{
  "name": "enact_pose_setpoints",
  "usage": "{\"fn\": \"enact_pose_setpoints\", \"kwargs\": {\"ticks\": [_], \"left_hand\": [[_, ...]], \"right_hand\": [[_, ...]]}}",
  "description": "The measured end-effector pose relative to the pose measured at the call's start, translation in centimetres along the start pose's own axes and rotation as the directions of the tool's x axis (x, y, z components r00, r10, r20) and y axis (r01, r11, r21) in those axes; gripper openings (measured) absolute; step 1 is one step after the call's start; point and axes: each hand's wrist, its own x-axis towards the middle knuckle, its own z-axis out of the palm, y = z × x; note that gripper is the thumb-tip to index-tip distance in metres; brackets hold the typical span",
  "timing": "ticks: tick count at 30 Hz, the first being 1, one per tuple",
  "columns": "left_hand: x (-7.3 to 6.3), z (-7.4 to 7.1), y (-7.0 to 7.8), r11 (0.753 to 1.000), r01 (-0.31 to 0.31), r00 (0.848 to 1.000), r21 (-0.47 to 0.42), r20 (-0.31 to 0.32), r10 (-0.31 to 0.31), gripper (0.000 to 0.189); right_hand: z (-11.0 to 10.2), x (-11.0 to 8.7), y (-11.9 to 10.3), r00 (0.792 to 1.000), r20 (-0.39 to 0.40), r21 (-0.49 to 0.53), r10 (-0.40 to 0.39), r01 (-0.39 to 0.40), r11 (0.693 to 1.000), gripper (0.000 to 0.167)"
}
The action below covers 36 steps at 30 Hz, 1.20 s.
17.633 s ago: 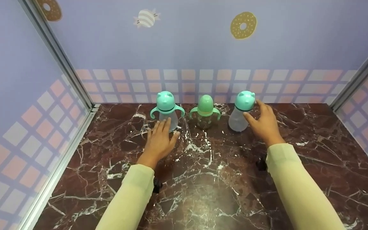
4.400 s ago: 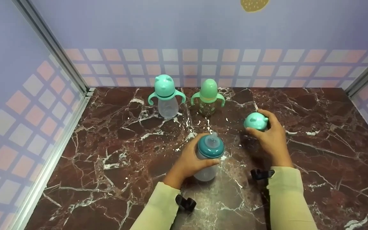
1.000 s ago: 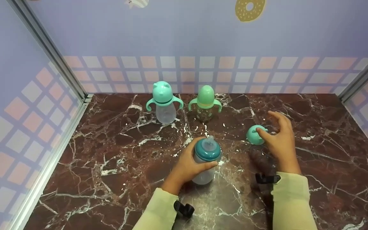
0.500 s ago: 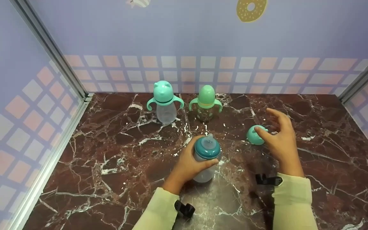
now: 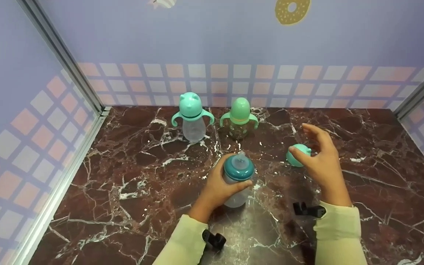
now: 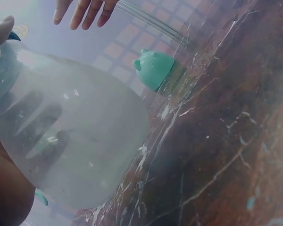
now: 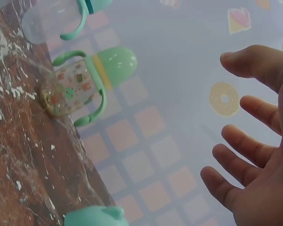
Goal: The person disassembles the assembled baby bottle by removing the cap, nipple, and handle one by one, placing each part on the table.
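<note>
My left hand [image 5: 217, 186] grips a clear baby bottle [image 6: 89, 136] with a dark teal collar [image 5: 239, 167] and a bare clear teat [image 5: 240, 160]. The bottle is upright in the middle of the table, fingers wrapped round its body. A mint cap with small animal ears [image 5: 299, 155] sits on the table to the right. Over it hovers my right hand [image 5: 320, 162], thumb and fingers spread apart with nothing between them; in the left wrist view those fingers [image 6: 87, 12] show above the cap.
Two capped bottles stand at the back: a mint one with handles [image 5: 193, 117] and a smaller green one with handles and a printed body [image 7: 73, 89]. A tiled-pattern wall [image 5: 348, 86] rises behind the dark red marbled table [image 5: 123, 221].
The bottle in my left hand came from the back right, where it stood capped. My right hand held its cap 4.4 seconds ago and has since let go of it on the table.
</note>
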Motion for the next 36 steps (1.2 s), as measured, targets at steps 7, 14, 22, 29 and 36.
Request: {"fn": "enact_pose_setpoints", "kwargs": {"ticks": [7,14,22,29,36], "left_hand": [[0.0,-0.1,0.3,1.000,-0.012,0.999,0.013,-0.032,0.013,0.073],[-0.1,-0.1,0.6,1.000,0.004,1.000,0.018,-0.031,-0.003,0.073],[0.0,-0.1,0.6,1.000,-0.020,0.999,0.014,-0.029,0.020,0.073],[0.0,0.0,0.6,1.000,-0.029,0.999,0.012,-0.037,0.030,0.074],[0.0,0.1,0.5,0.999,-0.045,0.998,0.030,-0.038,0.046,0.074]], "right_hand": [[0.2,-0.2,-0.6,0.998,0.034,-0.003,-0.049,0.049,0.999,0.065],[0.4,-0.7,-1.4,0.991,0.114,0.037,-0.077,0.073,0.997,0.066],[0.8,-1.0,-1.8,0.970,0.204,-0.008,-0.131,0.136,0.991,0.069],[1.3,-1.1,-1.9,0.951,0.250,-0.017,-0.182,0.192,0.981,0.070],[1.6,-1.3,-2.3,0.931,0.315,0.017,-0.187,0.191,0.981,0.073]]}}
